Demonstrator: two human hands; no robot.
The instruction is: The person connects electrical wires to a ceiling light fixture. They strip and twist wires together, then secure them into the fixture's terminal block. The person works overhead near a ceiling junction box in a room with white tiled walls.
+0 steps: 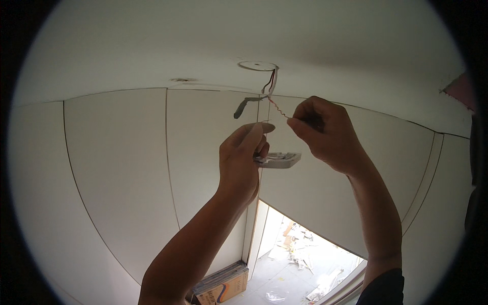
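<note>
From a round plate on the ceiling hang several wires, with a dark tape-wrapped end bending off to the left. My right hand, raised beside them, pinches the lower end of a thin, kinked red wire between thumb and forefinger. Just below and left is my left hand, whose curled lower fingers hold a flat white plastic device with its open side up. Its thumb and forefinger come together near a short thin strand. What lies inside the device is too small to make out.
White panels with dark seams stand behind my hands, close under the ceiling. A doorway at lower centre shows a tiled floor strewn with scraps. Cardboard boxes lean by the door frame. A reddish piece shows at upper right.
</note>
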